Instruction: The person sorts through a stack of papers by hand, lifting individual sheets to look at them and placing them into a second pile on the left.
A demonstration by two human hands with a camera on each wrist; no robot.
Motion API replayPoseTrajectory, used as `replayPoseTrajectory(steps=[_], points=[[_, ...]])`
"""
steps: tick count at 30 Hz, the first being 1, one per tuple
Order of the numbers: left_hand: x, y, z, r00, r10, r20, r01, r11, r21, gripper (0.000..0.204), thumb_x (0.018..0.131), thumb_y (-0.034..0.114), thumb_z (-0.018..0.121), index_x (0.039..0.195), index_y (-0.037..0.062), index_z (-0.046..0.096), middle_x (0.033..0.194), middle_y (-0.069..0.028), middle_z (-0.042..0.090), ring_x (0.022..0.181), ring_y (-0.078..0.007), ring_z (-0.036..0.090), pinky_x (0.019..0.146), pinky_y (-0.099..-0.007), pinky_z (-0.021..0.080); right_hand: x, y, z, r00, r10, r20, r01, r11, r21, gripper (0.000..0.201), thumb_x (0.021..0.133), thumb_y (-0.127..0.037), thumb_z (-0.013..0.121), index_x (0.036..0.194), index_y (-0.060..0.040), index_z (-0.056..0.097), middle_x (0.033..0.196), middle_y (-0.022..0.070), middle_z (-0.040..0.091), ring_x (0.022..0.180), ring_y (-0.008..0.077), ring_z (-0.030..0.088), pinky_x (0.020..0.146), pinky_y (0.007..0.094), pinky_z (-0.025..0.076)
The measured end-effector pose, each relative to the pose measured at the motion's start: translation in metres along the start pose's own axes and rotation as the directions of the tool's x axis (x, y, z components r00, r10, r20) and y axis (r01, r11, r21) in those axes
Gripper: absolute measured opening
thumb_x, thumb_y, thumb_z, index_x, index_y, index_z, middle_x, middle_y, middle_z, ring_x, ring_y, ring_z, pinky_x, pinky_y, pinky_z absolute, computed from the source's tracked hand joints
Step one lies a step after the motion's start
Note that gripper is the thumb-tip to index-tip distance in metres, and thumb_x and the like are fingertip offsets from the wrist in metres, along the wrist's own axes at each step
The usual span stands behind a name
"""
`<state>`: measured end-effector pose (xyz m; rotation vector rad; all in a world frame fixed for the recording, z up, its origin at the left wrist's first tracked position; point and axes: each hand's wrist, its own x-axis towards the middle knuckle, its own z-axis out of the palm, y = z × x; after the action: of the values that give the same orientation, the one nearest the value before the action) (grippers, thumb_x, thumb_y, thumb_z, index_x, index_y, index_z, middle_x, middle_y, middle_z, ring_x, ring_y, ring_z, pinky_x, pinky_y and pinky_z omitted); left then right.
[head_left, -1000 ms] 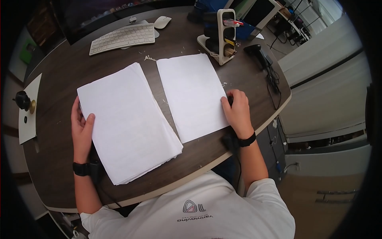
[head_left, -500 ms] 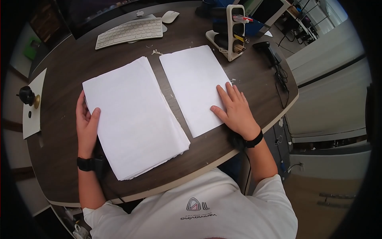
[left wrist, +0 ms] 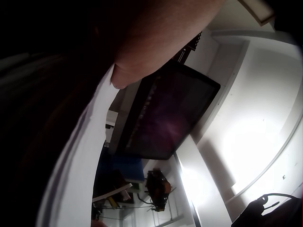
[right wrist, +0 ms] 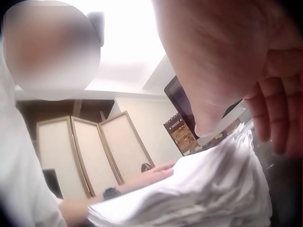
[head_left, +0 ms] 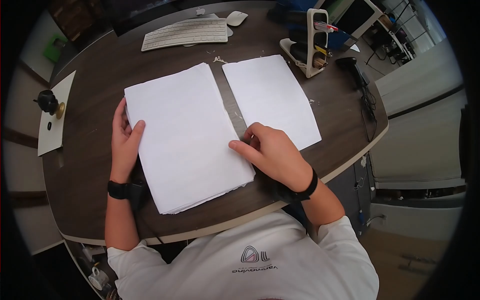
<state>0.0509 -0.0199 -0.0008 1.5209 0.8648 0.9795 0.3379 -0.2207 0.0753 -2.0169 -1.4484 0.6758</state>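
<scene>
A thick stack of white paper (head_left: 182,145) lies on the desk, its edges slightly uneven. My left hand (head_left: 126,147) holds its left edge, thumb on top and fingers at the side; the left wrist view shows the thumb against the paper edge (left wrist: 78,161). Over the stack's right edge is my right hand (head_left: 282,157), its thumb above the top sheet and its fingers loosely bent beside the edge. In the right wrist view these fingers (right wrist: 272,111) hang by the stack (right wrist: 203,189) without visibly gripping it. A second paper pile (head_left: 275,95) lies to the right, partly behind the right hand.
A keyboard (head_left: 185,35) and mouse (head_left: 237,18) sit at the back below a monitor (left wrist: 173,111). At the back right stand a pen holder (head_left: 311,45) and a black corded device (head_left: 352,70). Paper scraps (head_left: 218,59) lie between. A white board (head_left: 60,110) is at the far left.
My right hand has left the right pile's outer edge, passed over that pile and come to the left stack's right edge. The left hand keeps its hold; the head view has shifted slightly.
</scene>
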Motion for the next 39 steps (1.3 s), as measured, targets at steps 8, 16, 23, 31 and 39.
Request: replayPoseTrajectory(steps=[8, 16, 23, 31, 39], points=[[0.003, 0.013, -0.010, 0.995, -0.094, -0.039, 0.089, 0.990, -0.108, 0.069, 0.101, 0.006, 0.060, 0.161, 0.0026, 0.025, 0.132, -0.0176, 0.062, 0.115, -0.0176, 0.064, 0.097, -0.0309, 0.053, 0.018, -0.010, 0.034, 0.998, -0.042, 0.039, 0.036, 0.991, 0.128, 0.030, 0.094, -0.025, 0.075, 0.086, 0.0024, 0.064, 0.070, 0.0136, 0.066, 0.062, 0.0228, 0.061, 0.061, 0.0339, 0.050], [0.002, 0.011, -0.012, 0.992, -0.123, -0.037, 0.117, 0.984, -0.135, 0.067, 0.102, 0.010, 0.060, 0.161, 0.0042, 0.028, 0.136, -0.0186, 0.061, 0.117, -0.0187, 0.063, 0.099, -0.0316, 0.052, 0.013, 0.005, 0.032, 0.995, 0.043, 0.085, -0.066, 0.954, 0.293, 0.026, 0.098, -0.021, 0.069, 0.094, 0.0051, 0.069, 0.070, 0.0103, 0.063, 0.063, 0.0150, 0.056, 0.061, 0.0305, 0.048], [0.002, 0.003, -0.010, 0.997, -0.060, -0.045, 0.054, 0.991, -0.124, 0.063, 0.104, 0.007, 0.056, 0.160, 0.0032, 0.029, 0.134, -0.0181, 0.062, 0.117, -0.0181, 0.064, 0.099, -0.0316, 0.053, 0.006, 0.033, -0.006, 0.971, 0.063, -0.233, 0.006, 0.959, 0.283, 0.024, 0.102, -0.019, 0.063, 0.102, 0.0037, 0.068, 0.075, 0.0040, 0.064, 0.070, 0.0095, 0.054, 0.065, 0.0267, 0.047], [0.004, 0.002, -0.008, 0.997, -0.054, -0.063, 0.047, 0.993, -0.104, 0.061, 0.103, 0.006, 0.055, 0.159, 0.0016, 0.030, 0.133, -0.0175, 0.062, 0.115, -0.0181, 0.064, 0.099, -0.0317, 0.052, 0.011, 0.132, -0.100, 0.883, 0.273, -0.381, -0.061, 0.873, 0.484, 0.024, 0.105, -0.022, 0.060, 0.104, 0.0006, 0.067, 0.088, -0.0041, 0.062, 0.078, 0.0038, 0.052, 0.070, 0.0215, 0.045], [0.004, 0.004, -0.008, 0.996, -0.073, -0.048, 0.070, 0.996, -0.062, 0.062, 0.103, 0.007, 0.055, 0.159, 0.0015, 0.029, 0.133, -0.0175, 0.062, 0.118, -0.0184, 0.062, 0.101, -0.0317, 0.051, 0.025, 0.156, -0.096, 0.938, 0.256, -0.234, -0.192, 0.945, 0.266, 0.025, 0.103, -0.022, 0.061, 0.097, 0.0015, 0.067, 0.079, -0.0038, 0.060, 0.072, 0.0051, 0.051, 0.066, 0.0239, 0.043]])
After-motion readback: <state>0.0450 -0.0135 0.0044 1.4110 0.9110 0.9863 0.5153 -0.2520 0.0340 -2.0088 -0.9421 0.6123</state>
